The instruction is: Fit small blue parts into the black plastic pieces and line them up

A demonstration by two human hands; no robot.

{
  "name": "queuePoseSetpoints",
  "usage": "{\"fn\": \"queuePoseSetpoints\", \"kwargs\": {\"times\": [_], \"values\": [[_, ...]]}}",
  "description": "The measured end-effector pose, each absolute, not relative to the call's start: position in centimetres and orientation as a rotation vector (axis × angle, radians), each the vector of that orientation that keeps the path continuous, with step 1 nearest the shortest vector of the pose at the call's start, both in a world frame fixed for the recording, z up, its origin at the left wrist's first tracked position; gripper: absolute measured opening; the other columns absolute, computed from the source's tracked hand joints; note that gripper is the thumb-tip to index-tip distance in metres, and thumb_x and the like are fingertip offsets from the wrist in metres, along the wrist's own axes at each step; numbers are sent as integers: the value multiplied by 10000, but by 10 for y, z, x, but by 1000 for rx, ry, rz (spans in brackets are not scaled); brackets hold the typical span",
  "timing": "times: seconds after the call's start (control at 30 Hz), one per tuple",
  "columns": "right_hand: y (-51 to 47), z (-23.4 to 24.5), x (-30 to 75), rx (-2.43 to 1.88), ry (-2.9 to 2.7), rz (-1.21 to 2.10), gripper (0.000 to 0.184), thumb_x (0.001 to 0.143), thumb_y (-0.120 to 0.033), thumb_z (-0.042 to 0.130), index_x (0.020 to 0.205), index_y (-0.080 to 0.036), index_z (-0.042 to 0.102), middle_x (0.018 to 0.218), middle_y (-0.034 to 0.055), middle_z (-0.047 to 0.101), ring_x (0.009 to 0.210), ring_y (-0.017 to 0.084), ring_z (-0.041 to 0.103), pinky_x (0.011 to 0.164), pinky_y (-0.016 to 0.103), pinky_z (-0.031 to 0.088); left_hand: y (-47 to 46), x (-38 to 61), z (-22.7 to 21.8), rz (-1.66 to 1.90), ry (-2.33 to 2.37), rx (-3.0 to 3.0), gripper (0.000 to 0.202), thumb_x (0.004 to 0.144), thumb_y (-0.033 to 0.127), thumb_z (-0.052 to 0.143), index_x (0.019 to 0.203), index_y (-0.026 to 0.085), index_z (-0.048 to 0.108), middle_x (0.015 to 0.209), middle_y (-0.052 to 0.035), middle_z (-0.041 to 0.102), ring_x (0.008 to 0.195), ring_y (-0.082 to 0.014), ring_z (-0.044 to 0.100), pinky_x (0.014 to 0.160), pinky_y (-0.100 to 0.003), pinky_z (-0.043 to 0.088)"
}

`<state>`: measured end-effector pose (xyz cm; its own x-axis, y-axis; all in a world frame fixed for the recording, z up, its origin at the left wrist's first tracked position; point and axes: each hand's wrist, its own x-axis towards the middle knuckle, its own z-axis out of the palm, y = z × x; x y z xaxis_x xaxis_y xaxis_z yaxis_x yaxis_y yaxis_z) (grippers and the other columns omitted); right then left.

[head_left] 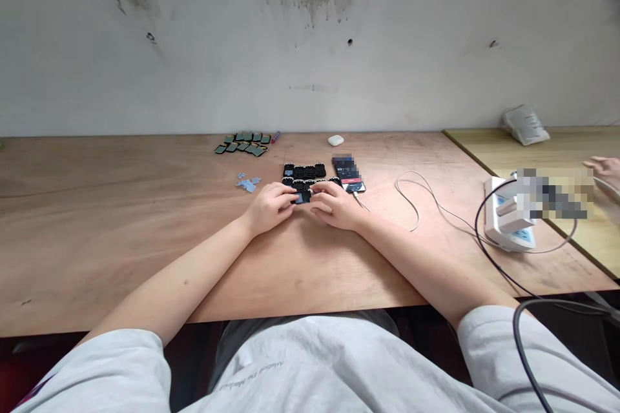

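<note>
My left hand (267, 206) and my right hand (335, 205) meet at the middle of the wooden table (121, 232), fingers curled round a small black part with a blue face (303, 197) held between them. Just beyond lies a cluster of several black parts (305, 173). A few pale blue film scraps (247, 182) lie to the left of my left hand. Farther back is a group of several small green-faced screens (243, 144).
A phone (349, 174) lies right of the black parts, with a white cable (416, 200) running from it. A white earbud case (336, 140) sits behind. A white power strip (508, 219) is at the right edge. Another person's hand (605, 171) rests on the adjoining table.
</note>
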<state>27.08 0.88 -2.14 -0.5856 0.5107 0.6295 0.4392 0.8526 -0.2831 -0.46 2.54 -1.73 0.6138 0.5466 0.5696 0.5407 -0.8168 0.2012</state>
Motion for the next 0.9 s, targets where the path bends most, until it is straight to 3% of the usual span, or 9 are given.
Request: {"fn": "queuePoseSetpoints", "kwargs": {"times": [0.23, 0.43, 0.63, 0.9], "values": [[7, -19, 270, -660, -2273, 114, 107, 1000, -211, 567, 1060, -235, 653, 1303, 151, 625, 1183, 250, 642, 1002, 435, 577, 70, -19, -21, 1149, 1673, 2543, 324, 1014, 354, 507, 1151, 193, 752, 1162, -149, 718, 1157, -330, 593, 1037, -524, 477], [9, -22, 271, -654, -2315, 123, 106, 990, -215, 570, 1049, -238, 655, 1290, 146, 636, 1173, 249, 644, 991, 435, 583, 97, -19, -20, 719, 2170, 2386, 354, 976, 318, 471, 1100, 157, 761, 1116, -220, 695, 1153, -426, 545, 941, -605, 428], [12, -21, 272, -636, -2315, 110, 104, 989, -206, 566, 1032, -228, 658, 1251, 154, 649, 1136, 253, 655, 954, 430, 588, 96, -14, -21, 627, 1916, 2555, 368, 979, 351, 474, 1180, 213, 748, 1218, -177, 676, 1240, -406, 509, 992, -583, 432], [11, -18, 273, -667, -2338, 112, 115, 967, -178, 582, 1018, -227, 673, 1238, 145, 658, 1132, 263, 649, 960, 444, 574, 97, -18, -25, 605, 1753, 2631, 427, 980, 265, 446, 1325, 242, 695, 1346, -124, 690, 1319, -356, 499, 1075, -553, 412]]}}
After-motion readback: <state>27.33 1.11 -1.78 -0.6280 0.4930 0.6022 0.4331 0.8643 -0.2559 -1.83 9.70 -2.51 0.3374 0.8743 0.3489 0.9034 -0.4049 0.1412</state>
